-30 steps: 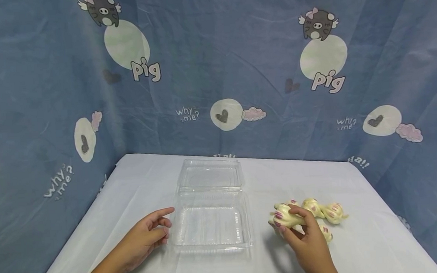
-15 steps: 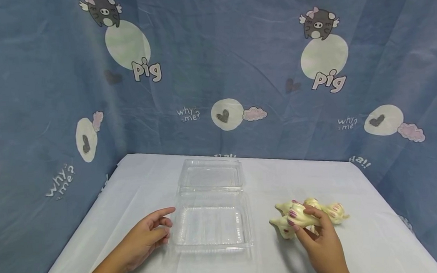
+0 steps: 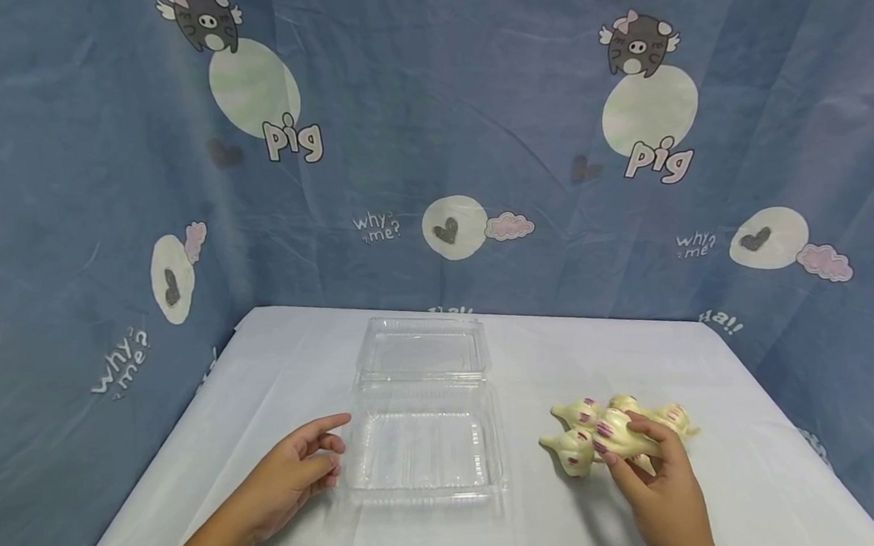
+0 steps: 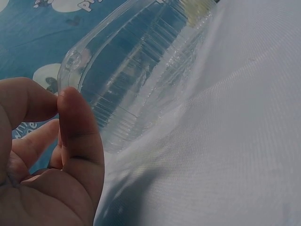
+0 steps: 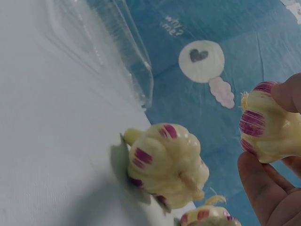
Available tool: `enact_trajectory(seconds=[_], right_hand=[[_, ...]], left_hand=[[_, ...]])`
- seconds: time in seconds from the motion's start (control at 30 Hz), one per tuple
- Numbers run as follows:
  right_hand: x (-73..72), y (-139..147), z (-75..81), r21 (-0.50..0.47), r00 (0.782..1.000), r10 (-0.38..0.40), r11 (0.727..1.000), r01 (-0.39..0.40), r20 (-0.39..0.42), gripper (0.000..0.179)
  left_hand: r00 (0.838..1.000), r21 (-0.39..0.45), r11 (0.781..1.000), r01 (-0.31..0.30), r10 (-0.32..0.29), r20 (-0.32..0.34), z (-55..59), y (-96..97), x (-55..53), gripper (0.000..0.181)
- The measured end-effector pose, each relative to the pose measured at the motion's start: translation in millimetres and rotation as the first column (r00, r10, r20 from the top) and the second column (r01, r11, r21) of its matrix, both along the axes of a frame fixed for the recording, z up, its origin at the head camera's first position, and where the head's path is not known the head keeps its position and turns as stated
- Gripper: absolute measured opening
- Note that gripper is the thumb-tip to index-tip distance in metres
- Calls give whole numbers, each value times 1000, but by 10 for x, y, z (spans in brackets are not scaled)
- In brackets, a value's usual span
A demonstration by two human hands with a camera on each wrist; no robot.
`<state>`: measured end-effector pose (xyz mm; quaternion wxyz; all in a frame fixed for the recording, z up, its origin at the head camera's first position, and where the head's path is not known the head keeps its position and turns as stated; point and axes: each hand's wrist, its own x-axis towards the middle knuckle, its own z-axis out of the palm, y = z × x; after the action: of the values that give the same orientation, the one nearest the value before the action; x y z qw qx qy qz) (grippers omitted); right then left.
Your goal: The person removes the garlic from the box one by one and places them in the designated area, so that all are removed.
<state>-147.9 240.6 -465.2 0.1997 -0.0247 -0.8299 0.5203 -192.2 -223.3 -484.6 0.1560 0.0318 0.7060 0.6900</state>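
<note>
My right hand (image 3: 667,480) grips a garlic bulb (image 3: 620,439), pale with purple streaks, between thumb and fingers. In the right wrist view this held bulb (image 5: 268,125) is apart from another garlic bulb (image 5: 169,162) resting on the table. Several garlic bulbs (image 3: 572,452) lie clustered around and beneath the right hand, some partly covered. My left hand (image 3: 292,482) stays at the left edge of a clear plastic container (image 3: 420,493), index finger extended and the other fingers loosely bent. The left wrist view places its fingertips at the container's rim (image 4: 70,61); a firm grip is not evident.
The container's hinged lid (image 3: 421,353) lies back, away from the person. A white cloth covers the table (image 3: 262,359). Behind and to the left hangs a blue printed curtain (image 3: 473,120).
My right hand has carried the garlic bulb rightward over the cluster, uncovering bulbs on the left side. The left hand and the container have stayed in place.
</note>
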Motion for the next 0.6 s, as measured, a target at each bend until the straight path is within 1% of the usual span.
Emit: enact_trajectory(seconds=[0.17, 0.3, 0.4, 0.6], right_hand=[[32, 61, 10, -9, 998, -41, 999, 42, 45, 50], [40, 129, -21, -34, 998, -40, 999, 41, 41, 52], [42, 189, -36, -79, 998, -34, 996, 38, 43, 53], [44, 334, -59, -99, 997, -49, 994, 54, 52, 54]], left_hand=[[1000, -9, 1000, -3, 3, 2, 9, 8, 0, 69], [1000, -11, 1000, -1, 1, 3, 10, 6, 5, 69], [1000, -10, 1000, -1, 1, 4, 15, 10, 6, 69], [1000, -8, 1000, 10, -10, 4, 21, 4, 5, 69]])
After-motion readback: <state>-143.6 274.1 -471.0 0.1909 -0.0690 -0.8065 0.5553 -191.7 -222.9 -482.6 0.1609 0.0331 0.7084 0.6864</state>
